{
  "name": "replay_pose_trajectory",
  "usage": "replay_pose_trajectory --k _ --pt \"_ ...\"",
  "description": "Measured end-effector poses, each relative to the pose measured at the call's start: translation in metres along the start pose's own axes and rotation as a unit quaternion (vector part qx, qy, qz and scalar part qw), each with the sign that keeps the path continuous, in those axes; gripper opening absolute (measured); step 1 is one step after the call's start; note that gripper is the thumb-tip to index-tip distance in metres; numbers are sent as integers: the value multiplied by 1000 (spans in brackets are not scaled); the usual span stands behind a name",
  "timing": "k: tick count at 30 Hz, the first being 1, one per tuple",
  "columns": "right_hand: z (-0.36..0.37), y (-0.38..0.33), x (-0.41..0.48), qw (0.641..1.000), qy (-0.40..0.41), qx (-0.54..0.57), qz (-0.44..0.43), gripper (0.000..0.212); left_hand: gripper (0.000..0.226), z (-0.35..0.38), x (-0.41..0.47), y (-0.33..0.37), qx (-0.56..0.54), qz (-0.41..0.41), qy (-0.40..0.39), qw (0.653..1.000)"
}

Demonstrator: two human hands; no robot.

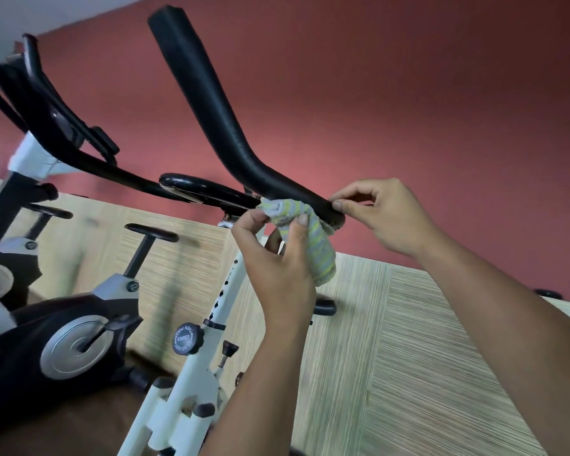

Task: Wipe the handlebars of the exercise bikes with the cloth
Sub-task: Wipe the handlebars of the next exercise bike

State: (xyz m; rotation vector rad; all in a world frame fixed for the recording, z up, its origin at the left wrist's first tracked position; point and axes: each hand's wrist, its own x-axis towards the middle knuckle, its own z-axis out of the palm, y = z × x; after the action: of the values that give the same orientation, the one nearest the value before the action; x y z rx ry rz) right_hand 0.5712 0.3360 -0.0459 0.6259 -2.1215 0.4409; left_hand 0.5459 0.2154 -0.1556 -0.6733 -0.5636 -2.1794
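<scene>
A black padded handlebar point(208, 103) of the near white exercise bike rises from the middle toward the upper left. Its near end point(313, 200) lies between my hands. A grey cloth with yellow-green stripes point(316, 245) is bunched under that end and hangs down. My left hand point(277, 258) grips the cloth from below, thumb pressed on it. My right hand point(379, 215) pinches the handlebar's end with thumb and forefinger, touching the cloth's edge there.
The white bike post point(211, 340) with a black knob point(187, 339) stands below my hands. A second bike point(63, 340) with black handlebars point(43, 103) stands to the left. A red wall above wood-pattern panelling point(425, 357) lies behind.
</scene>
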Motion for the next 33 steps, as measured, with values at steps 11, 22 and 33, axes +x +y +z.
replay_pose_trajectory --k 11,22,33 --pt "-1 14 6 997 -23 74 -23 7 30 26 -12 -54 72 -23 -32 997" --pt "4 16 0 995 -1 103 -4 12 28 33 -17 -70 124 -75 -20 989" --pt "12 12 -11 996 35 78 0 10 27 2 -3 18 32 5 46 998"
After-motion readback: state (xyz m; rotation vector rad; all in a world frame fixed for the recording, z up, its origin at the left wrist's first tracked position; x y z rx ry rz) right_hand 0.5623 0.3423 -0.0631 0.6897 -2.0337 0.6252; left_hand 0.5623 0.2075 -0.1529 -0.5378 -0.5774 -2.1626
